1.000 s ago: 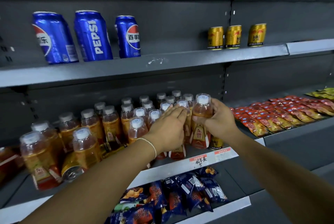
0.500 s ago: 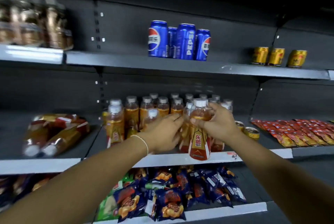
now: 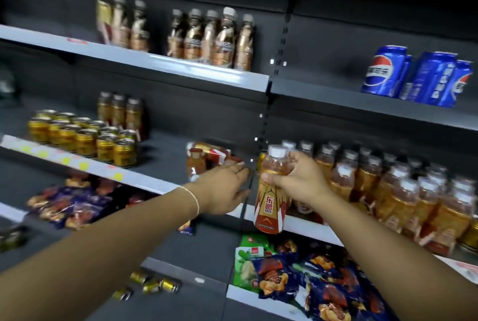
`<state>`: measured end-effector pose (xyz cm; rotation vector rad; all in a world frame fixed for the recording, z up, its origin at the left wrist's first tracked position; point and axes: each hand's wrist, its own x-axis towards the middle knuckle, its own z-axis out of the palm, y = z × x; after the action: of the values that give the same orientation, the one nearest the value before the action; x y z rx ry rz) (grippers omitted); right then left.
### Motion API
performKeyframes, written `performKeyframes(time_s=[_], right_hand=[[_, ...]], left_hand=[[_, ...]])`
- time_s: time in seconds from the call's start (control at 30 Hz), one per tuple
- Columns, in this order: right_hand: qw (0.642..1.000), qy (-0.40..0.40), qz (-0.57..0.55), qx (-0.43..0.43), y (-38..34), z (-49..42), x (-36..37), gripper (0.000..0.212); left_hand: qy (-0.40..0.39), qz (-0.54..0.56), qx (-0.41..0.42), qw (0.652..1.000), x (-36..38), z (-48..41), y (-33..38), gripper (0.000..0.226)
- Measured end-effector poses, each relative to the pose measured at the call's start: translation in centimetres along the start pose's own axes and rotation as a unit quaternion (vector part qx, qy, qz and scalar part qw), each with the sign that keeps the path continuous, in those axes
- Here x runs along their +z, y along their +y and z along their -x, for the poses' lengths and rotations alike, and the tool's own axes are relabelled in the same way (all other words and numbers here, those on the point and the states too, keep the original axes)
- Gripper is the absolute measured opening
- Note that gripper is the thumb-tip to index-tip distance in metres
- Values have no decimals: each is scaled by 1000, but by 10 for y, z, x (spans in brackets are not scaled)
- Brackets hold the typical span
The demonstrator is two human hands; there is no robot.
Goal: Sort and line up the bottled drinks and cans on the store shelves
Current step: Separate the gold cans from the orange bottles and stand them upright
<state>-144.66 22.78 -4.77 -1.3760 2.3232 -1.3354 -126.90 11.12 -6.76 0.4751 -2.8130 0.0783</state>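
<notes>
My right hand [image 3: 300, 183] grips an orange bottle [image 3: 270, 206] at the shelf [image 3: 305, 228] edge; my left hand [image 3: 222, 188], fingers [image 3: 236, 168] straight, has toppled bottles [image 3: 204, 157] at eleven o'clock.

Top left shelf [image 3: 196, 72]: pale front edge; copper-brown bottles [image 3: 212, 38] stand in a row, with three blurred bottles [image 3: 121, 23] further left.
Top right shelf [image 3: 349, 99]: dark; blue Pepsi cans [image 3: 419, 76] upright, bunched together.
Middle left shelf [image 3: 77, 164]: gold cans [image 3: 85, 139] in rows near the front, three amber bottles [image 3: 120, 111] behind them, toppled bottles [image 3: 207, 157] lying at the right end.
Middle right shelf [image 3: 305, 225]: white-capped bottles [image 3: 388, 186] upright, packed in rows.
Lower left shelf [image 3: 201, 248]: snack bags [image 3: 67, 204].
Lower right shelf [image 3: 243, 294]: blue bags [image 3: 323, 282] beside a green bag [image 3: 248, 263].
Bottom left: small fallen cans [image 3: 152, 282] lying on their sides.
</notes>
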Motion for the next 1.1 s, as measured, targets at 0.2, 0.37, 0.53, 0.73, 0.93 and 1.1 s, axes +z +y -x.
performKeyframes(time_s=[0.2,0.37,0.53,0.73,0.93,1.1], right_hand=[[998,-42,7,-45,-53,-22,74,53],[995,-83,-11,-58,-84,-43,132,56],[990,-117,-24,-77,-106,-73,180,59],[986,-131,-59,-79,-125,-125,222,65],[989,-94,-81,-77,-135,-179,241,61],[988,-89,-81,-95,-130,-211,249,64]], left_hand=[[9,-4,-79,997,-7,51,-62,52],[-13,-2,-146,989,-3,81,-109,62],[-22,11,-200,980,3,90,-153,68],[-5,109,-236,966,3,61,-207,65],[70,266,-289,917,13,5,-255,51],[128,354,-325,867,24,-36,-280,45]])
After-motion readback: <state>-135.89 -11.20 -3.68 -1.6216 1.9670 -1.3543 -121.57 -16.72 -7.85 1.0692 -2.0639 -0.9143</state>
